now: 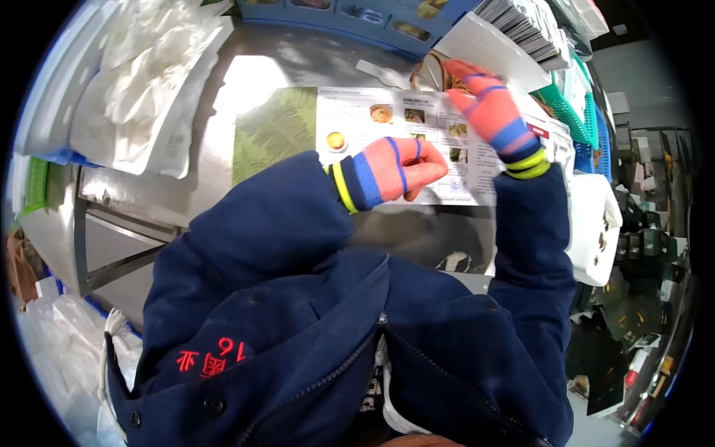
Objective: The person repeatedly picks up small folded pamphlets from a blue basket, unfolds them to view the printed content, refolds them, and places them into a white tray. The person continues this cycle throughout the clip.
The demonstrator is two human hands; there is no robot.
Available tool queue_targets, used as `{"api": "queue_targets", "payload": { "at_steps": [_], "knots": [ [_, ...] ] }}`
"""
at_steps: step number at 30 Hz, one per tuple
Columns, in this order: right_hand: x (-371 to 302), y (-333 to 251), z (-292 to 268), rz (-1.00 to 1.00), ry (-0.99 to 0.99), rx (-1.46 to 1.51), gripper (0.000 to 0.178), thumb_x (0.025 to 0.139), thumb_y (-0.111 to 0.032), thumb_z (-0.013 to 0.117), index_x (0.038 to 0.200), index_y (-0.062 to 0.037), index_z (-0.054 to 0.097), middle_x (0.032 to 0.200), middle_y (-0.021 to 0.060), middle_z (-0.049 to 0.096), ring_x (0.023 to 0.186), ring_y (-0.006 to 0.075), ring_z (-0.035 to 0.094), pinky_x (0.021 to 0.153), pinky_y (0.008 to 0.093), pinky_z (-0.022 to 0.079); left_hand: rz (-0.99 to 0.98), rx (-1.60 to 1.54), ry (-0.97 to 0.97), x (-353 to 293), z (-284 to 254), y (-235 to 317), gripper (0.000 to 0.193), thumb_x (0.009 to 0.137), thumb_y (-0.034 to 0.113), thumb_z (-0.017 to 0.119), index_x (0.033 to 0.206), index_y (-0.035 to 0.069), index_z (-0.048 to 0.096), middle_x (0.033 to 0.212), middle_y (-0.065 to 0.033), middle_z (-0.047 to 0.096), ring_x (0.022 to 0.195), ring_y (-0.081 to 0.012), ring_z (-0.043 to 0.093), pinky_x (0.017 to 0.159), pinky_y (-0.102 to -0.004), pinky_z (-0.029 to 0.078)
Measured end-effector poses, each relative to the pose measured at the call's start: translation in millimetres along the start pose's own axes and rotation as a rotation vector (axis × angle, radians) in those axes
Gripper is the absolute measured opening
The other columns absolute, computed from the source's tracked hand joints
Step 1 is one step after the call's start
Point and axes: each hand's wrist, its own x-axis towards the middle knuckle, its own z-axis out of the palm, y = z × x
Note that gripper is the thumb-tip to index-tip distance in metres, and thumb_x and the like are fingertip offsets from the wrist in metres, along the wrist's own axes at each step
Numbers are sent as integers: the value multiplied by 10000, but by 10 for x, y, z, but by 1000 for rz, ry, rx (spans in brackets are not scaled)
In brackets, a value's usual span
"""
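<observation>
Both hands wear coral knit gloves with blue stripes. My left hand (398,167) is over a printed sheet (357,175) with food pictures and a green leaf-patterned end. Its fingers are bent together, and nothing shows in them. Farther right and away from me, my right hand (488,108) reaches over the sheet's far edge, thumb and fingers apart. Its fingertips are at a bundle of brown, rope-like strands (449,77), beside a rounded container with a brown rim (415,74). The hand partly hides the strands, and I cannot make out their kind.
A white plastic scoop (381,73) lies behind the sheet on the metal table (298,63). White bags fill a tray (201,93) at left. Beyond stands a blue crate (335,18). Stacked cards (521,33), a green basket (570,108) and a white bin (593,231) crowd the right.
</observation>
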Motion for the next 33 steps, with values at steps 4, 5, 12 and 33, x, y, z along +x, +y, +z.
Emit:
{"api": "queue_targets", "payload": {
  "at_steps": [4, 5, 12, 33],
  "knots": [
    [49, -160, 726, 39, 12, -159, 282, 815, -243, 518, 1058, -123, 598, 1073, 74, 600, 1008, 283, 540, 895, 371, 403, 120, 85, 78, -83, 74, 69, 186, 871, 175, 515, 990, 57, 596, 602, 5, 527, 526, -56, 461, 484, -208, 364],
    [53, -242, 790, 69, 32, -164, 259, 813, -239, 518, 1023, -123, 617, 1050, 67, 609, 995, 274, 547, 885, 364, 412, 232, 132, 143, -149, 88, 80, 175, 861, 158, 528, 983, 51, 595, 612, 4, 535, 538, -60, 476, 503, -210, 380],
    [-10, -327, 707, -45, 112, 27, 192, 790, -199, 570, 925, -93, 654, 894, 89, 646, 869, 264, 591, 792, 344, 463, 316, 756, 972, -1317, -1071, -80, 361, 861, 68, 531, 1206, -9, 457, 1133, -101, 542, 1053, -172, 501, 906, -277, 390],
    [-3, -610, 347, -220, 444, 362, 261, 790, -95, 569, 1049, -110, 600, 826, 106, 622, 779, 276, 579, 682, 358, 463, 412, 545, 997, -1261, -919, -244, 621, 790, 123, 643, 1314, 9, 329, 1206, -122, 488, 1096, -167, 460, 940, -316, 371]
  ]
}}
